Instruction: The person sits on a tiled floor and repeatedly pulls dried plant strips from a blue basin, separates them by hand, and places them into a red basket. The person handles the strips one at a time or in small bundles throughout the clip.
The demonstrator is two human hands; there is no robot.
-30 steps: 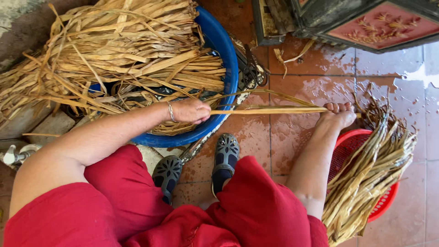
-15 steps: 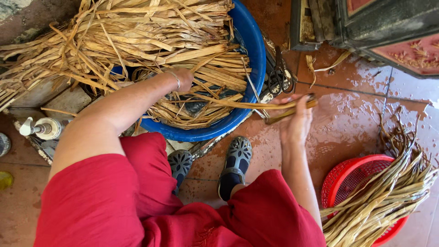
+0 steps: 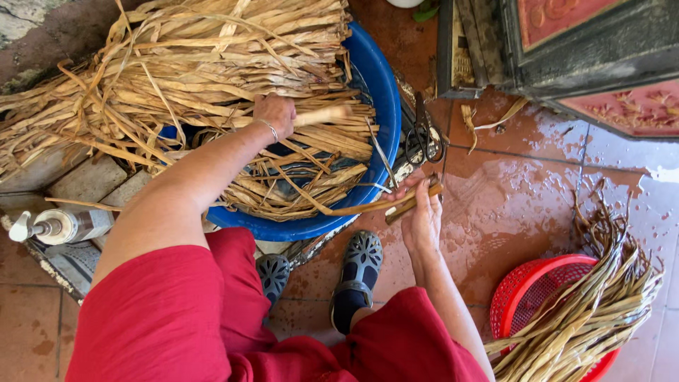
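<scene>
A blue tub (image 3: 382, 92) holds a heap of long dry plant strips (image 3: 177, 78) that spill over its left rim. My left hand (image 3: 276, 117) is inside the tub, closed around one pale strip (image 3: 322, 115) that points right. My right hand (image 3: 421, 216) is just outside the tub's right rim, gripping the end of a brown strip (image 3: 368, 206) that runs back into the tub. A thin bracelet circles my left wrist.
A red basket (image 3: 537, 293) full of darker wet strips stands at lower right on the wet tiled floor. Scissors (image 3: 423, 134) lie beside the tub. A dark carved cabinet (image 3: 566, 49) is at upper right. A spray bottle (image 3: 60, 226) lies at left. My feet in grey shoes (image 3: 357, 272) are below.
My right hand has come back from the red basket toward the tub and now grips a brown strip. My left hand has reached deeper into the tub and closed on a pale strip.
</scene>
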